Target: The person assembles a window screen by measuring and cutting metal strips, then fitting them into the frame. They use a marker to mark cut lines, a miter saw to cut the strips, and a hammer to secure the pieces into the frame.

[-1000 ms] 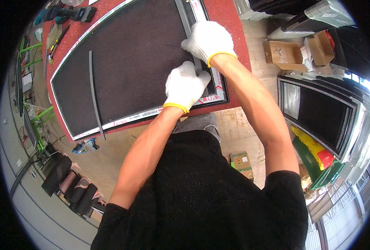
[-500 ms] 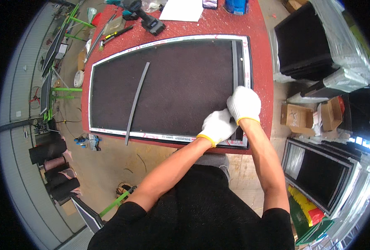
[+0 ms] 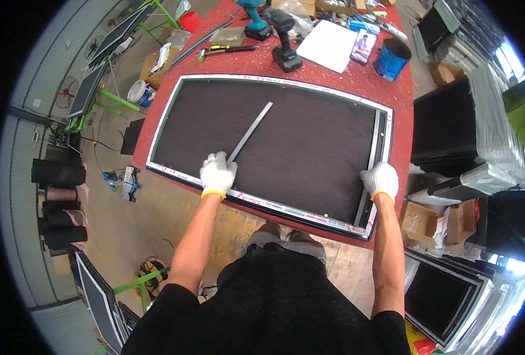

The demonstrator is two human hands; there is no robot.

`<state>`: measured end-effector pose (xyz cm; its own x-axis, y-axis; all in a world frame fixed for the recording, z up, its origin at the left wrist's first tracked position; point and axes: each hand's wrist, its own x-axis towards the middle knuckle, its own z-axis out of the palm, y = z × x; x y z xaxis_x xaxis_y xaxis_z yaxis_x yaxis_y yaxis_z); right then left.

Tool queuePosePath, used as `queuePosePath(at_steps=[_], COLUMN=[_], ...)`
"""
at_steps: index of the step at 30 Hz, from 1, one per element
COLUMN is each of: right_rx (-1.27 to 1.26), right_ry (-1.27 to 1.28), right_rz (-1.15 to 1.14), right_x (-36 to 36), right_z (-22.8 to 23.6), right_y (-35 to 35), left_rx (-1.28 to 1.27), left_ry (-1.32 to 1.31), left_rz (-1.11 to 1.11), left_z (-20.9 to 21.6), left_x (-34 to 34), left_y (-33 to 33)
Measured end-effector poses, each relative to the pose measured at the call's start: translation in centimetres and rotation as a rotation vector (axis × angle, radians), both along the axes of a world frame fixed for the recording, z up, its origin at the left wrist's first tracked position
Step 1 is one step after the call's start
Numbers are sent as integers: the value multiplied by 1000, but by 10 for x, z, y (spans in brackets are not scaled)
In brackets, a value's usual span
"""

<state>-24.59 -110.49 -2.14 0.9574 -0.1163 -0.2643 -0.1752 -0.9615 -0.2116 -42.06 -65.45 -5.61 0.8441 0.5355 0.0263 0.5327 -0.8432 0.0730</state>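
Observation:
A dark mesh panel (image 3: 309,142) in a white film-covered frame (image 3: 286,210) lies on a red table. My left hand (image 3: 218,173), in a white glove, is closed around the near end of a loose grey strip (image 3: 252,131) lying slantwise across the panel. That end is hidden under the glove. My right hand (image 3: 380,179), also gloved, has its fingers curled over a second grey strip (image 3: 373,145) running along the inside of the frame's right end. The fingertips there are partly hidden.
On the red table (image 3: 238,62), beyond the frame, are a black power tool (image 3: 286,44), a teal drill (image 3: 255,21), a hammer (image 3: 227,51), white paper (image 3: 328,46), a phone (image 3: 363,46) and a blue can (image 3: 392,59). Cardboard boxes (image 3: 421,220) and wrapped panels (image 3: 451,124) stand at right.
My left hand has left the right-end strip and moved left to the loose strip's near end. The right hand stays at the right-end strip. The view has shifted, showing more of the far table.

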Motion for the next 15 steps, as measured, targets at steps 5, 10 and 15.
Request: queuePosePath(at_steps=[5, 10, 15], right_rx=[44, 673, 1247], right_ry=[-61, -26, 53], right_rz=[-61, -38, -27], right_x=[-7, -64, -125], right_z=[25, 68, 63], right_y=[4, 59, 153], left_rx=[-211, -1289, -1689], left_ry=[-46, -135, -179], left_rz=[-52, 117, -97], left_z=[-6, 45, 76], left_x=[9, 9, 6], left_y=[7, -23, -86])
